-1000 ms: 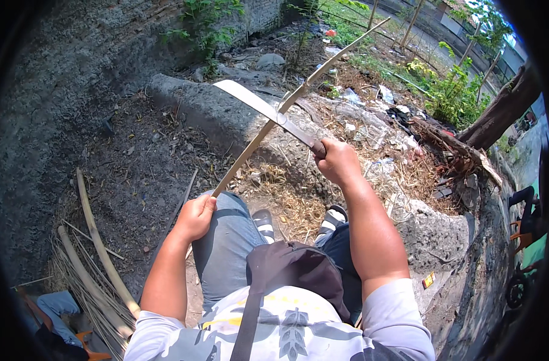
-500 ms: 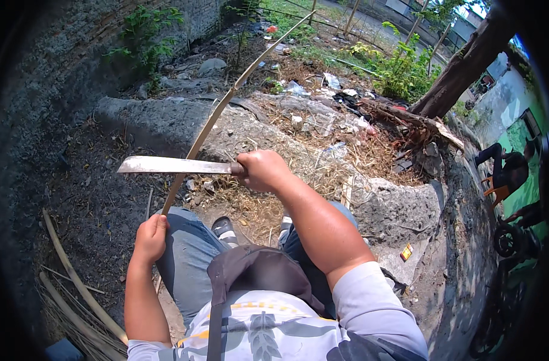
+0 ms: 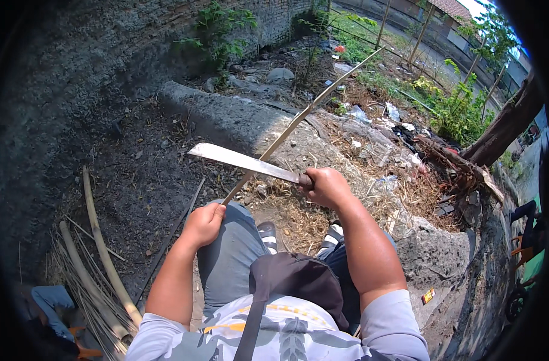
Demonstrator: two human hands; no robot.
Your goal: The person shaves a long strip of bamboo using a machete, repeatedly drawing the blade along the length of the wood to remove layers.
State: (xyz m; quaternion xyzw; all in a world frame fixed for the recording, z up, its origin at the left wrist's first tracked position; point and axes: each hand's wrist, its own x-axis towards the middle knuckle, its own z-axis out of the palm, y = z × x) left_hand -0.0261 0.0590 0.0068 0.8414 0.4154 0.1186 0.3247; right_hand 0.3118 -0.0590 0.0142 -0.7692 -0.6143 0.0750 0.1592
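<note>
My left hand [image 3: 205,225] is closed round the lower end of a long, thin bamboo strip [image 3: 298,120], above my left knee. From there the strip slants up and away to the right, tapering toward its far tip. In my closed right hand [image 3: 327,188] is a machete [image 3: 244,161], gripped by its short dark handle. Its pale blade points left and lies across the strip a little beyond my left hand. Whether the edge touches the strip or has cut into it, I cannot tell.
Several bamboo poles and thin strips [image 3: 100,240] lie at the lower left. Beyond my feet runs a rough concrete slab [image 3: 226,117] with dry shavings and litter. A tree trunk [image 3: 509,123] leans at the right. Part of another person [image 3: 52,307] shows at the lower left edge.
The view has swung left, so the scene sits farther right. The machete now slants with its tip raised, crossing the strip slightly farther from my left hand. The strip leans lower to the right.
</note>
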